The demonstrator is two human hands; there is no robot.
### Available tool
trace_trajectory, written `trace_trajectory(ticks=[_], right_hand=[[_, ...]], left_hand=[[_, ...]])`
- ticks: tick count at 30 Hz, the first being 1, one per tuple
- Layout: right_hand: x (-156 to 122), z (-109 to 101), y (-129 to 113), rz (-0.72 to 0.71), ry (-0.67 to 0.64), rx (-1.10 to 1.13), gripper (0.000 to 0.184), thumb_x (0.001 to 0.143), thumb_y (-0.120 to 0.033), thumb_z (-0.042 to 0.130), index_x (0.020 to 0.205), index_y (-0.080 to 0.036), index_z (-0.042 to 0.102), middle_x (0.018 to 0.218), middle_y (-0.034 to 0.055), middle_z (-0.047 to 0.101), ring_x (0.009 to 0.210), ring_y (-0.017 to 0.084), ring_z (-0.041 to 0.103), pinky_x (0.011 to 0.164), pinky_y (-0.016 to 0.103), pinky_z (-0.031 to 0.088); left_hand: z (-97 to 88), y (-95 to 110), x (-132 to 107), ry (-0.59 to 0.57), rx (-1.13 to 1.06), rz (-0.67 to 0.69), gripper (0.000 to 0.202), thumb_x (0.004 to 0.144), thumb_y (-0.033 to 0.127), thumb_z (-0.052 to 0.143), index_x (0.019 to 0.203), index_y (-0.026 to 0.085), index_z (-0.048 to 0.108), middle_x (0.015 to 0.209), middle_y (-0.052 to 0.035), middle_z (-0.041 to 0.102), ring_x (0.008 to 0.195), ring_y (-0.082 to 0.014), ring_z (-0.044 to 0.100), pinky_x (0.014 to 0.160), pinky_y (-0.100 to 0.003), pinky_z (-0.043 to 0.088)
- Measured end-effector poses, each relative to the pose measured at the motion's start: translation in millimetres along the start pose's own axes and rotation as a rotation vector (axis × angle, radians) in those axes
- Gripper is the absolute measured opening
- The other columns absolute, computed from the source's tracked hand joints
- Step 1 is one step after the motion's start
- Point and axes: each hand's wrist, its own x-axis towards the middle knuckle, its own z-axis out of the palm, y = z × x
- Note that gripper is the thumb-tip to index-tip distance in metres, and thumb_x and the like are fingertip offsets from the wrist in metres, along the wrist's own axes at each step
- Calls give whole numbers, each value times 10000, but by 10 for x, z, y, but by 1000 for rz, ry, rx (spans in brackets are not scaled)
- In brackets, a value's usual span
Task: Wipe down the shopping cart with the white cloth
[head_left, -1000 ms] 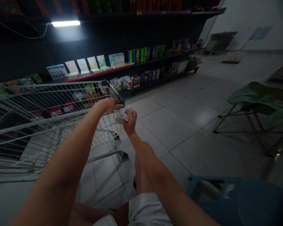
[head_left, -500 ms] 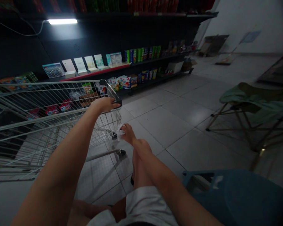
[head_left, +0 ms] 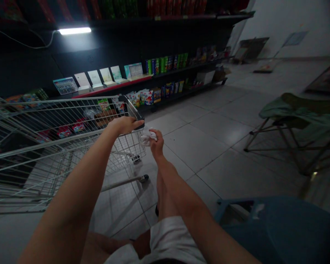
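Note:
A wire shopping cart (head_left: 68, 157) stands on its wheels to my left, with a black plastic part at its near right corner. My left hand (head_left: 123, 125) grips the cart there, thumb side toward the black piece. Just right of that corner, my right hand (head_left: 157, 142) is closed on a crumpled white cloth (head_left: 148, 136). The cloth is bunched up and close beside the cart's end wire panel; I cannot tell whether it touches the wire.
Behind the cart runs a dark shelf (head_left: 115, 83) with boxes, cans and bags, lit by a tube lamp (head_left: 75, 30). A green folding chair (head_left: 291, 113) stands at right. A blue plastic stool (head_left: 280, 223) is at lower right. Grey tiled floor (head_left: 198, 146) lies between.
My right hand has risen with the white cloth, from low beside the cart's wheel to near the black corner. My left hand stays on the cart. The view has shifted slightly.

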Motion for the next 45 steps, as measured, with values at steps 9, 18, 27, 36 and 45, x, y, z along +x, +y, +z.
trace_trajectory(ticks=[9, 18, 27, 36, 45], right_hand=[[-745, -105, 305, 54, -187, -117, 314, 646, -91, 533, 904, -176, 691, 1000, 91, 674, 1022, 225, 607, 951, 374, 498], [-78, 126, -176, -46, 37, -89, 373, 828, -173, 449, 1166, -171, 607, 1177, 126, 583, 1141, 209, 546, 1047, 376, 452], [-114, -210, -222, -145, -65, -101, 269, 778, -160, 538, 994, -179, 699, 1049, 105, 641, 1033, 234, 598, 962, 409, 498], [330, 67, -817, -292, 38, -135, 433, 847, -160, 513, 1274, -164, 587, 1322, 148, 509, 1274, 259, 484, 1124, 461, 410], [-405, -220, -718, -654, -823, -290, 346, 762, -87, 623, 1040, -265, 728, 1168, 43, 674, 1082, 189, 601, 1002, 346, 496]], left_hand=[[10, -42, -32, 12, -40, -50, 810, 805, 817, 284, 1192, 231, 688, 1032, -147, 737, 1081, -359, 648, 920, -440, 466], [-31, -63, -75, 99, -283, -34, 810, 927, 629, 79, 1118, 115, 676, 1043, -153, 734, 971, -254, 683, 862, -318, 496], [-32, -117, -103, 131, -390, -91, 826, 899, 680, 91, 860, 131, 706, 793, -136, 714, 753, -245, 685, 705, -315, 529], [-57, -125, -183, 188, -394, -87, 872, 892, 694, 33, 767, 127, 684, 818, -151, 715, 777, -248, 680, 729, -322, 518], [-64, -164, -270, 191, -216, -34, 874, 930, 620, -9, 846, 125, 707, 851, -146, 727, 812, -247, 693, 736, -317, 511]])
